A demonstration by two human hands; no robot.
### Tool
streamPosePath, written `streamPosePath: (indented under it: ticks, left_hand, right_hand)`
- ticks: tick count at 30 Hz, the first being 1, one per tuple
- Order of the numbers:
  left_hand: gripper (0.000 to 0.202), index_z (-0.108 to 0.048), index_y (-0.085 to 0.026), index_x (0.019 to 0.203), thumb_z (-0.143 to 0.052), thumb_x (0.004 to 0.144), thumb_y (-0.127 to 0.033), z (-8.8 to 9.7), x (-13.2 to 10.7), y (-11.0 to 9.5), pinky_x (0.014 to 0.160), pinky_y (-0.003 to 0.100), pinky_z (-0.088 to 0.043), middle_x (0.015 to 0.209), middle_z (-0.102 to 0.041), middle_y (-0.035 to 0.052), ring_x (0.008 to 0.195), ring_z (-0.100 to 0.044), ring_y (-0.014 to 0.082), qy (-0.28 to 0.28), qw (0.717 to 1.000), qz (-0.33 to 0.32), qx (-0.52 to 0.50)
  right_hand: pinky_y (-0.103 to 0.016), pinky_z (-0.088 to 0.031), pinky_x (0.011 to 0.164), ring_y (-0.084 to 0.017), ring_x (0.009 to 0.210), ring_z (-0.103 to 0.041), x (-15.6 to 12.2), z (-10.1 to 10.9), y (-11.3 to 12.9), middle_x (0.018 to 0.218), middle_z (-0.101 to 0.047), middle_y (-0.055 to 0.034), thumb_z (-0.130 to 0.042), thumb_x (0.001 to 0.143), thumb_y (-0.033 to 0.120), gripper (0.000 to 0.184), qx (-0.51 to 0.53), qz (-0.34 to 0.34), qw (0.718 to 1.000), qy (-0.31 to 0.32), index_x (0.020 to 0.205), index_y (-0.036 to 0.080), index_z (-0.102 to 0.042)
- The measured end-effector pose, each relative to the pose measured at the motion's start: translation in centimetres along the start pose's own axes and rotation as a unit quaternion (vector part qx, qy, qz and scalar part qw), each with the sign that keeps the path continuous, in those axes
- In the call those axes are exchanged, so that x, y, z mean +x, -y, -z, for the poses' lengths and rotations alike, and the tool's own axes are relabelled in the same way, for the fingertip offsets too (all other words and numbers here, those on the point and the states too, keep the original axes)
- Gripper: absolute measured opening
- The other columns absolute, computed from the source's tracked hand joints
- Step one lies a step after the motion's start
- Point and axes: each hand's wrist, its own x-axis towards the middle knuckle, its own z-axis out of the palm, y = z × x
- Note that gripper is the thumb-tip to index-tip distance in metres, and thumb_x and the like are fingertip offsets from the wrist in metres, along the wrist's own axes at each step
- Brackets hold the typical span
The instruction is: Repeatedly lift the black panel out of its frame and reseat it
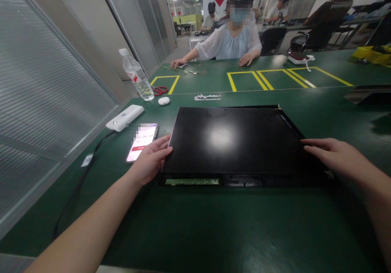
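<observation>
A flat black display panel [232,138] with a glossy glare spot lies over a black frame [293,123] that shows along its back and right sides. Below the panel's front edge, a green circuit board strip [192,181] is visible. My left hand [150,159] grips the panel's left edge, thumb on top and fingers along the side. At the opposite edge, my right hand [336,153] has its thumb and fingers closed on the panel's right side. The undersides of both grips are hidden.
Left on the green table [214,228] are a lit phone [142,142], a white power bank [125,117] with a black cable, a water bottle [139,77], a white earbud case [164,101] and red-handled scissors [160,90]. Across sits a masked person [233,40], hands on the table.
</observation>
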Motion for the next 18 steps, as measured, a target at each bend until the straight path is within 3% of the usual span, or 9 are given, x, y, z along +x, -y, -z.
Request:
streamPosePath:
  ticks: [10, 18]
  left_hand:
    - [0.057, -0.071, -0.016, 0.134, -0.081, 0.078, -0.007, 0.2, -0.1, 0.35, 0.07, 0.025, -0.066, 0.121, -0.081, 0.0133, 0.094, -0.082, 0.0254, 0.022, 0.999, -0.016, 0.031]
    - [0.064, -0.068, -0.019, 0.14, -0.086, 0.079, -0.028, 0.33, -0.08, 0.63, 0.098, 0.041, -0.062, 0.133, -0.076, 0.0127, 0.119, -0.074, 0.0329, 0.033, 0.996, -0.042, 0.073]
  right_hand:
    - [-0.043, -0.052, 0.067, -0.032, 0.081, -0.07, 0.21, -0.54, -0.25, 0.087, -0.077, -0.0088, -0.062, 0.062, 0.059, 0.051, -0.009, -0.013, 1.0, 0.009, 0.095, 0.025, -0.08]
    - [-0.041, -0.053, 0.071, -0.031, 0.084, -0.071, 0.0, -0.27, 0.57, 0.087, -0.077, -0.0096, -0.06, 0.068, 0.049, 0.045, -0.024, -0.025, 0.999, 0.008, 0.097, 0.022, -0.08]
